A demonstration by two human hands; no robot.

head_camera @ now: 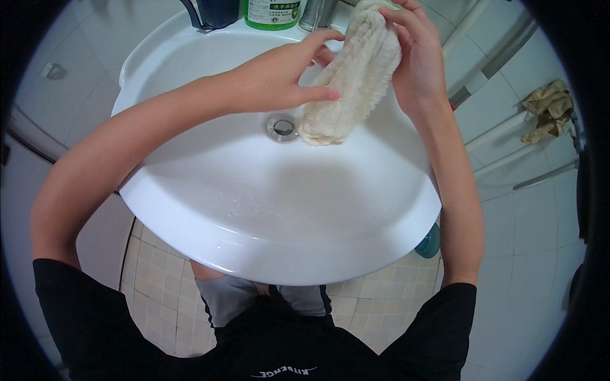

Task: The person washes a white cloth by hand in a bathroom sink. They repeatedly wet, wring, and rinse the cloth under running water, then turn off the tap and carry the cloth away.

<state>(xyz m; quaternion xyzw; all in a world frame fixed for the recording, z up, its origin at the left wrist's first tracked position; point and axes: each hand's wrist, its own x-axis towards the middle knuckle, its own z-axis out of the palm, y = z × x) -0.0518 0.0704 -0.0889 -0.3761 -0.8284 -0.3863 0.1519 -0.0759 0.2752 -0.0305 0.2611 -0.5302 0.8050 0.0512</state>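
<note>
A cream-coloured cloth (352,81), bunched and folded lengthwise, hangs over the right part of a white washbasin (305,200). Near the top of the view my right hand (419,52) grips its upper end between thumb and fingers. My left hand (300,76) is at the cloth's left side with fingers spread, the thumb lying against the cloth's lower part. The cloth's lower end reaches down beside the metal drain (283,127). Water drops dot the basin's front slope. The faucet is not plainly visible.
Along the basin's back edge stand a dark jug (217,13), a green soap bottle (272,14) bearing writing, and a metallic cylinder (317,14). A brownish cloth (550,109) hangs by pipes on the right wall. A teal object (429,242) shows below the basin's right rim.
</note>
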